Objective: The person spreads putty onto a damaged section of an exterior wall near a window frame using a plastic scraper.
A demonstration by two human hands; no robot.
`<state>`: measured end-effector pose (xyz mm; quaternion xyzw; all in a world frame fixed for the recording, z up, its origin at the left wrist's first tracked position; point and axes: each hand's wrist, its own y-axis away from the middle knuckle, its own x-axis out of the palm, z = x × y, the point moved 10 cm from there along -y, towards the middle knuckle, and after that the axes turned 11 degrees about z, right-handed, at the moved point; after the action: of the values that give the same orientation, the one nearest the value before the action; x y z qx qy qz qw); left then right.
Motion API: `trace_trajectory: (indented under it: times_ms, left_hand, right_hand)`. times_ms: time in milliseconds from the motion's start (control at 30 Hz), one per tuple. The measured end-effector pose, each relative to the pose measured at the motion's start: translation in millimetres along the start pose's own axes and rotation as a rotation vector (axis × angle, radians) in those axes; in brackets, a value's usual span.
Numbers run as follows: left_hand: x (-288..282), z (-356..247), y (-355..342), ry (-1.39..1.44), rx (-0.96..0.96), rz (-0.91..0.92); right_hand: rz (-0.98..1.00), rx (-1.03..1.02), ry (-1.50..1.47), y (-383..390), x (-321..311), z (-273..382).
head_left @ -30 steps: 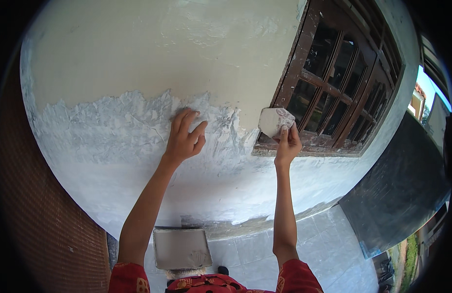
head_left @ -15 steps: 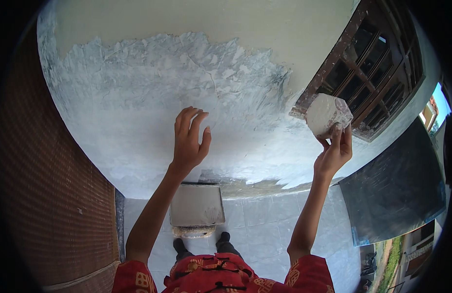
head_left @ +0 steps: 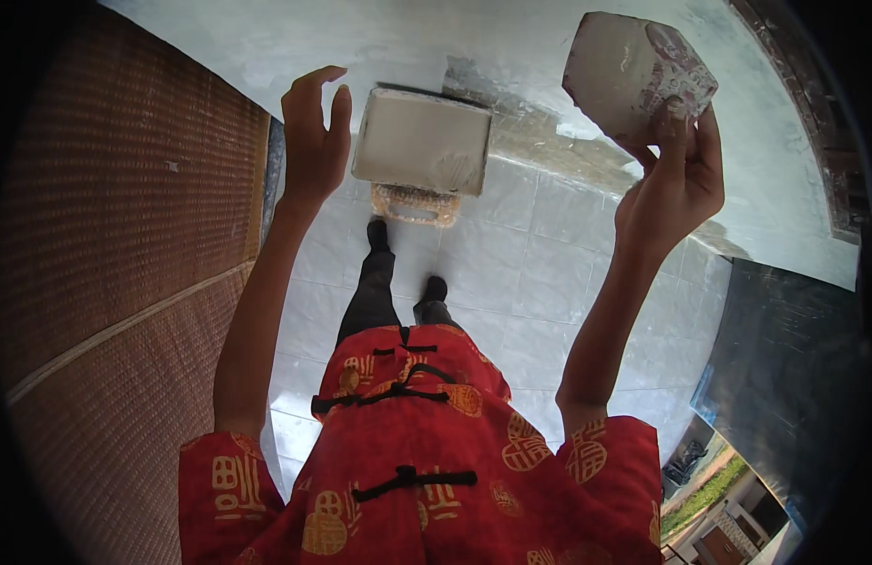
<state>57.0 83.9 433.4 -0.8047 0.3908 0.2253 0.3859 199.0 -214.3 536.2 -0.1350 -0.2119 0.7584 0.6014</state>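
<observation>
My right hand [head_left: 674,193] grips a flat, many-sided plate [head_left: 610,80] smeared with pale paste, with reddish patches near the fingers; its exact kind I cannot tell. The plate is raised at the upper right, in front of the wall [head_left: 525,47]. My left hand [head_left: 315,141] hangs in the air with fingers bent and thumb apart, holding nothing. Just right of it, lower down, a shallow rectangular tray [head_left: 434,97] contains smooth grey-white paste [head_left: 412,141]. Beneath the tray shows a low, paste-spattered stand [head_left: 412,204] with a slot in its side.
A brown woven mat screen [head_left: 134,188] stands along the left. Grey tiles [head_left: 492,254] cover the floor around my feet. A dark panel [head_left: 784,377] leans at the right, below a wooden window frame [head_left: 798,85]. Bare, rough patches [head_left: 549,141] run along the wall's foot.
The view has tilted down toward the floor and my body. The plate remains in my right hand and appears larger, nearer. My left hand stays apart from the wall, its fingers still bent.
</observation>
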Motion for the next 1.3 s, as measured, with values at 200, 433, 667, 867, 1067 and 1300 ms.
trace_trajectory:
  times_ms: [200, 433, 667, 867, 1067, 1300]
  left_hand:
    - [94.7, 46.8, 129.9, 0.14, -0.36, 0.33]
    - [182.5, 135.7, 250.1, 0.453, -0.853, 0.543]
    - [251.2, 193.8, 277.3, 0.691, -1.145, 0.574]
    - [302.0, 254.8, 278.7, 0.861, -1.303, 0.516]
    - [328.4, 280.8, 256.0, 0.911, -1.299, 0.385]
    - [335.0, 291.0, 258.8, 0.925, -1.34, 0.33]
  right_hand:
    - [0.035, 0.428, -0.02, 92.0, -44.0, -133.7]
    - [0.109, 0.653, 0.145, 179.2, -71.4, -214.2]
    - [0.311, 0.72, 0.502, 203.3, -46.2, -285.2]
    - [0.447, 0.624, 0.765, 183.0, -1.7, -362.8]
    - [0.65, 0.281, 0.838, 152.9, 60.3, -443.7]
    - [0.774, 0.194, 0.906, 146.8, 91.3, -492.4]
